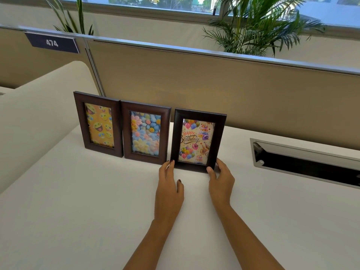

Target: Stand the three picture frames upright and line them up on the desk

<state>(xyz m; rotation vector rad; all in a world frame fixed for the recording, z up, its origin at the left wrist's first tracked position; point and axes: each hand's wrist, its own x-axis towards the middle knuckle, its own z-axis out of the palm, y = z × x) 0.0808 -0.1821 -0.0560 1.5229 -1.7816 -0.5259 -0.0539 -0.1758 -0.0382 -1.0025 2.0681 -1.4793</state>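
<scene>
Three dark wooden picture frames stand upright in a row on the white desk (78, 211). The emoji frame (98, 124) is leftmost, the flower frame (145, 133) is in the middle, touching it. The birthday frame (197, 141) stands at the right, a small gap from the flower frame. My left hand (169, 188) touches the birthday frame's lower left corner with its fingertips. My right hand (222, 180) grips its lower right corner, thumb on the front and fingers behind.
A tan partition (214, 84) runs behind the frames. A metal cable slot (303, 162) is set into the desk at the right. A cream curved divider (39, 114) rises at the left. Plants (259, 26) stand behind the partition.
</scene>
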